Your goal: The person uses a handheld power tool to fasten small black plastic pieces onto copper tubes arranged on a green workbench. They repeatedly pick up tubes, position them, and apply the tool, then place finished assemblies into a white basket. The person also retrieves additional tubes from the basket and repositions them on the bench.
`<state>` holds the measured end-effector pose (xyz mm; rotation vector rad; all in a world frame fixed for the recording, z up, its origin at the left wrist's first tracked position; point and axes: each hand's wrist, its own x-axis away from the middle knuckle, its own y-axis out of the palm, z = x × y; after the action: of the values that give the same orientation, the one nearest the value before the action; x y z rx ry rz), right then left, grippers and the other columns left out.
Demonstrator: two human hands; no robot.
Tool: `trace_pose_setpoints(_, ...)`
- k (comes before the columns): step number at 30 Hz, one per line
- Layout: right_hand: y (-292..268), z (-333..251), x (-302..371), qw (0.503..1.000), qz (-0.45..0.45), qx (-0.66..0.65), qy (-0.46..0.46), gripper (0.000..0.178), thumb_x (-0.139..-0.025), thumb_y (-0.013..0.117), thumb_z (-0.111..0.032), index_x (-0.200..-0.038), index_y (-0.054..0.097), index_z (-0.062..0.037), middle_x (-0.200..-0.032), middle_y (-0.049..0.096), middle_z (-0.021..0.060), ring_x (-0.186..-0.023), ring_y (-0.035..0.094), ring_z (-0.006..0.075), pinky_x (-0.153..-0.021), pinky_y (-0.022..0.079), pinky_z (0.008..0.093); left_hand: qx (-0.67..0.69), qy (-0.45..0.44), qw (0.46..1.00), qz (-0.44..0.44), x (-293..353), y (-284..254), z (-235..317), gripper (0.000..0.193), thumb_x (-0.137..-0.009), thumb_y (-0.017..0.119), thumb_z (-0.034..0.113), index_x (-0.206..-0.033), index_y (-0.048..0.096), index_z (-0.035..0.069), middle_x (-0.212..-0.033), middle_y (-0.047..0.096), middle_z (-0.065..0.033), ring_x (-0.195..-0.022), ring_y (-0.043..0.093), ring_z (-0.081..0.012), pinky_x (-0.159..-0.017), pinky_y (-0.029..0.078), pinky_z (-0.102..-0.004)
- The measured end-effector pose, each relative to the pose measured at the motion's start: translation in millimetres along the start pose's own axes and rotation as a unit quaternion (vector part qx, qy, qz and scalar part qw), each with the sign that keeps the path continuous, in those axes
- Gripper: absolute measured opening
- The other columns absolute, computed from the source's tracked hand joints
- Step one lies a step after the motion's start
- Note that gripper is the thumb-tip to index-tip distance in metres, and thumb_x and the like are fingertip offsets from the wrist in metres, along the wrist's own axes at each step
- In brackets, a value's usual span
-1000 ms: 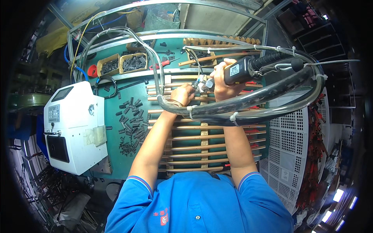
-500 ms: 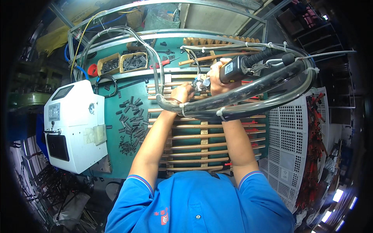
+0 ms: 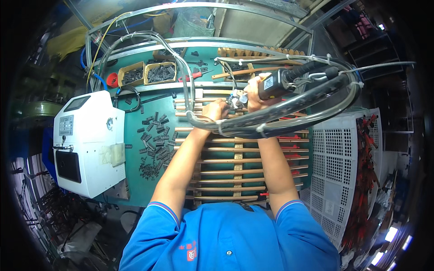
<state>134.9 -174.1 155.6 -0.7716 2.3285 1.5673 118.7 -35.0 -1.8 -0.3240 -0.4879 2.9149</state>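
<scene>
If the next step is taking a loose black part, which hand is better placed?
Probably the left hand: it is nearer the black parts; the right hand grips the black tool.

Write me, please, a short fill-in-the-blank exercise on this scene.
1. The right hand holds a handheld tool whose body is mostly ____.
2. The boxy machine on the bench is mainly ____.
3. The loose dark parts lie to the ____ of the copper-coloured rods.
4. The round container beside the boxes is ____.

Missing words: black; white; left; red.
</scene>
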Motion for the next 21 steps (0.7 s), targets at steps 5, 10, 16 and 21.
trace_pose_setpoints(5, 38, 4, 0, 0.949, 0.292, 0.106, -0.055, 0.028, -0.083, 0.057, 0.005, -0.108, 0.046, 0.0001, -0.086, 0.055, 0.0072, -0.072, 0.059, 0.0137, -0.069, 0.050, 0.0269, -0.201, -0.014, 0.978, -0.055, -5, -11, 28, 0.016, -0.079, 0.066, 0.021, -0.091, 0.065, 0.011, -0.090, 0.061, -0.0103, -0.080, 0.063, -0.0339, -0.067, 0.050, -0.0453)
trace_pose_setpoints(10, -13, 8, 10, 0.982, 0.059, 0.176, 0.010, 0.032, -0.095, 0.046, -0.017, -0.125, 0.049, -0.0073, -0.110, 0.059, 0.0106, -0.097, 0.059, 0.0175, -0.089, 0.048, 0.0319, 0.097, -0.015, 0.995, 0.024, 5, 9, -21, 0.013, -0.080, 0.065, 0.020, -0.087, 0.065, 0.010, -0.087, 0.060, -0.0109, -0.079, 0.062, -0.0344, -0.066, 0.049, -0.0460)
trace_pose_setpoints(16, -22, 4, 13, 0.810, 0.123, 0.573, -0.017, 0.029, -0.090, 0.057, -0.024, -0.111, 0.055, -0.0036, -0.104, 0.059, 0.0088, -0.095, 0.058, 0.0176, -0.088, 0.048, 0.0360, -0.068, 0.019, 0.997, 0.000, -2, 11, -26, 0.018, -0.079, 0.064, 0.026, -0.085, 0.064, 0.009, -0.085, 0.059, -0.0115, -0.078, 0.062, -0.0347, -0.064, 0.049, -0.0461)
trace_pose_setpoints(21, -14, -6, -4, 0.786, 0.130, 0.583, -0.161, 0.027, -0.079, 0.067, -0.011, -0.100, 0.054, -0.0015, -0.084, 0.060, 0.0046, -0.072, 0.058, 0.0135, -0.070, 0.050, 0.0273, 0.101, -0.080, 0.990, 0.056, -10, 21, -61, 0.033, -0.079, 0.058, 0.040, -0.090, 0.069, 0.010, -0.094, 0.065, -0.0159, -0.089, 0.063, -0.0328, -0.074, 0.049, -0.0397)
